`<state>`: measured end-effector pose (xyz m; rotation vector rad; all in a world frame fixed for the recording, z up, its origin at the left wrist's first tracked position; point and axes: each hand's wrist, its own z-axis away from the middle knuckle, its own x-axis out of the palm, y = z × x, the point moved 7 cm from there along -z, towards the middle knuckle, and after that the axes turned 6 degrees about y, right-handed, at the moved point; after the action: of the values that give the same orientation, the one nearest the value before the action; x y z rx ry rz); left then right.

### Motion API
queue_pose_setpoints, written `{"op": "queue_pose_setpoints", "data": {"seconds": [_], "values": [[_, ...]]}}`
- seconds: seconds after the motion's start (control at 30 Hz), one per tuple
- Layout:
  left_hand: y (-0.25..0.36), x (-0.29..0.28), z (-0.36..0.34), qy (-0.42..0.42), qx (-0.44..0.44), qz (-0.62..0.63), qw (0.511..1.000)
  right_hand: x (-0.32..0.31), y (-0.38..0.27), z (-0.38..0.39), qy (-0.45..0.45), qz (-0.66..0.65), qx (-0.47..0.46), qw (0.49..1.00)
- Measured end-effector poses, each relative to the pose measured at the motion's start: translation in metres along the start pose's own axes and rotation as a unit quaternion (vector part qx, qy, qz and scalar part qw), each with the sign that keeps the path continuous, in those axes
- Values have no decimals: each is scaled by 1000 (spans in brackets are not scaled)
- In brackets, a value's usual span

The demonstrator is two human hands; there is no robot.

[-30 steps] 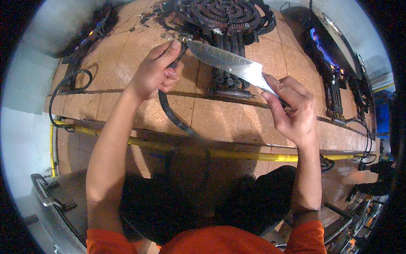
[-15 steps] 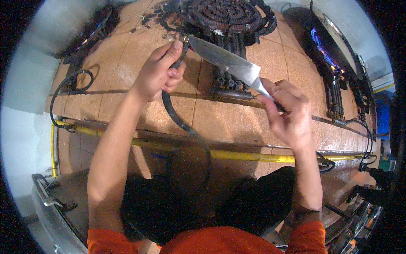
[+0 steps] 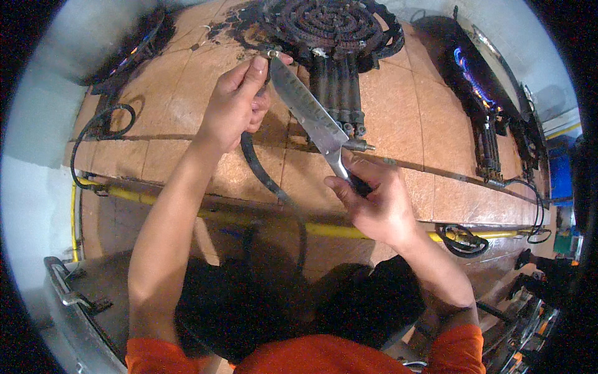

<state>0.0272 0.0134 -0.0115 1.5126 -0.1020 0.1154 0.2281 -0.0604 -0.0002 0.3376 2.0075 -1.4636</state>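
My left hand (image 3: 240, 100) is closed round the upper end of a black rubber hose (image 3: 265, 174), which hangs down past the ledge. A small brass-coloured fitting (image 3: 272, 55) shows at the hose end above my thumb. My right hand (image 3: 377, 196) grips the dark handle of a broad kitchen knife (image 3: 308, 109). The blade slants up to the left, its tip beside the hose end; whether it touches the fitting I cannot tell. Just beyond stands a blackened ring gas burner (image 3: 330, 28) with several pipes running toward me, one ending in a bare nozzle (image 3: 364, 146).
Burners with blue flames burn under pans at the left (image 3: 134, 50) and right (image 3: 473, 78). A yellow gas pipe (image 3: 330, 230) runs below the tiled ledge (image 3: 187, 162). Another black hose (image 3: 78, 153) loops at the left. A coiled hose (image 3: 464, 243) hangs at the right.
My right hand and the knife handle have moved left and down, so the blade stands steeper. The left hand keeps hold of the hose in nearly the same place.
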Motion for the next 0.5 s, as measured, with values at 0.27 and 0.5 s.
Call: {"op": "queue_pose_setpoints", "data": {"seconds": [0.27, 0.5], "values": [[-2, 1, 1, -1, -5, 49, 999, 0, 22, -2, -40, -202, 105, 973], [-2, 1, 0, 1, -11, 51, 999, -2, 20, -2, -47, -224, 120, 966]]}}
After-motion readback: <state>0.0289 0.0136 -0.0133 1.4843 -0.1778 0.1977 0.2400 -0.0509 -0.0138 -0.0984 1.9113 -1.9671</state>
